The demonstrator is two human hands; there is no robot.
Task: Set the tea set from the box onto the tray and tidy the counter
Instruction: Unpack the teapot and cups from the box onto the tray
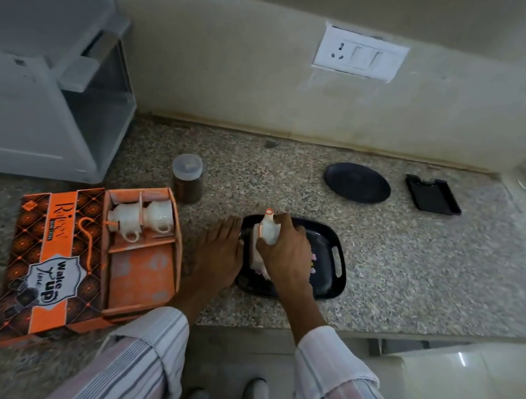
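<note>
An open orange tea set box lies on the granite counter at the left, with white cups lying in its far compartment. A black handled tray sits in the middle of the counter. My right hand is over the tray, closed around a white piece with an orange-trimmed top, which stands on the tray. A pale object under that hand is mostly hidden. My left hand rests flat, fingers together, against the tray's left edge.
A lidded jar of brown powder stands behind the box. A black round plate and a small black rectangular dish lie at the back right. A grey appliance fills the left corner. The counter's front edge runs just below the tray.
</note>
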